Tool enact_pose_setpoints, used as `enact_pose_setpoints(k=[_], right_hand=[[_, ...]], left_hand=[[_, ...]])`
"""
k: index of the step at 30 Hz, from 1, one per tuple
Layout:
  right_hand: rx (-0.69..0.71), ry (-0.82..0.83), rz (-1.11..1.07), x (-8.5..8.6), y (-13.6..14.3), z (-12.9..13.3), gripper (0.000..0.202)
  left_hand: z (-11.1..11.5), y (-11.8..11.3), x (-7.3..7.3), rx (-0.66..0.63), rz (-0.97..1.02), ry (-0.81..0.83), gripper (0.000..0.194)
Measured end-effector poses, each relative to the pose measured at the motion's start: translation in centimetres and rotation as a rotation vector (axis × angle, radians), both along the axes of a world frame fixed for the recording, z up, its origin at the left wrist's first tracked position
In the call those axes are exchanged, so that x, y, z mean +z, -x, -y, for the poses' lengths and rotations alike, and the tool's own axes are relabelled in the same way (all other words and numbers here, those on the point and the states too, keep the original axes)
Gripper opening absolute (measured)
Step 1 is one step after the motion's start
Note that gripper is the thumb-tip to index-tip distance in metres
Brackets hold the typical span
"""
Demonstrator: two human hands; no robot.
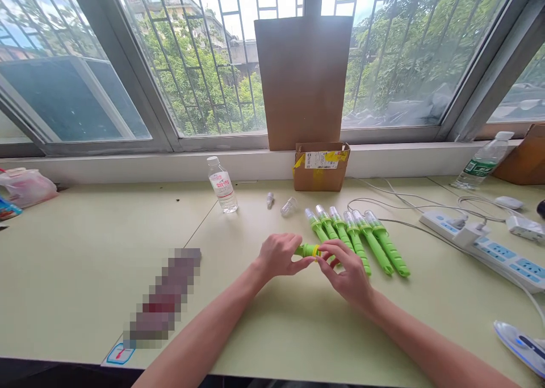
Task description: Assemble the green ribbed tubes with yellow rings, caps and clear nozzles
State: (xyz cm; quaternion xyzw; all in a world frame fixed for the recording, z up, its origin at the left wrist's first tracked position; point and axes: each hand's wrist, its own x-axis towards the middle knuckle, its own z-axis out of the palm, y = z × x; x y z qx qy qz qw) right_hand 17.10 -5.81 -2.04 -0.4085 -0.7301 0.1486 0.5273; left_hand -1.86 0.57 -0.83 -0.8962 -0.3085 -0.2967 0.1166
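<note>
Forearms [204, 331] nearest, in from the bottom edge, both reaching to the middle of the tabletop [332, 342]. Head view: left hand [276, 255] curled mostly closed round a ribbed green piece [305, 250], thumb lying along the near side. Right hand [349, 277] part open, thumb and index closed in a pinch at the yellow ring [317, 251] on that piece's right end, other fingers bent loosely. Green piece is held roughly level between the hands, just left of the near ends of the green sticks [382, 251]. Six of those, side by side, clear tops away from the person; leftmost ones partly hidden by the right hand. Clear cap [289, 207] and a small clear piece [269, 200] lie apart from them, beyond the left hand.

Handling, my judgement: left hand should do the steadying, grip firm but clear of the ring. Right thumb and index best set opposite each other, pressure even; a one-sided push could tilt the ring or make it slip. Keep the piece in line with the right fingertips, and the right forearm off the sticks, since they look likely to roll. Whether the ring sits fully square: can't tell, fingertips cover part of it
</note>
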Motion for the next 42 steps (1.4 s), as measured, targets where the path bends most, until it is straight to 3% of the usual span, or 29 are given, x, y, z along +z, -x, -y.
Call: enact_pose_setpoints(k=[6, 17, 25, 35, 42], right_hand=[[0.003, -0.005, 0.036, -0.3, -0.2, -0.4, 0.013], [-0.027, -0.032, 0.044, 0.0, -0.1, -0.3, 0.015], [-0.074, -0.071, 0.097, 0.6, 0.2, 0.1, 0.014], [-0.04, -0.146, 0.214, -0.6, 0.1, -0.3, 0.016], [-0.047, -0.169, 0.222, -0.3, -0.1, -0.4, 0.009]], left_hand=[[0.3, -0.5, 0.1, 0.071, 0.001, 0.137, 0.049], [1.2, -1.6, 1.0, 0.046, 0.107, 0.531, 0.046], [1.2, -1.6, 0.9, 0.036, 0.194, 0.566, 0.043], [0.6, -1.1, 1.1, 0.068, 0.269, 0.653, 0.039], [1.1, -1.6, 1.2, 0.028, 0.27, 0.707, 0.043]])
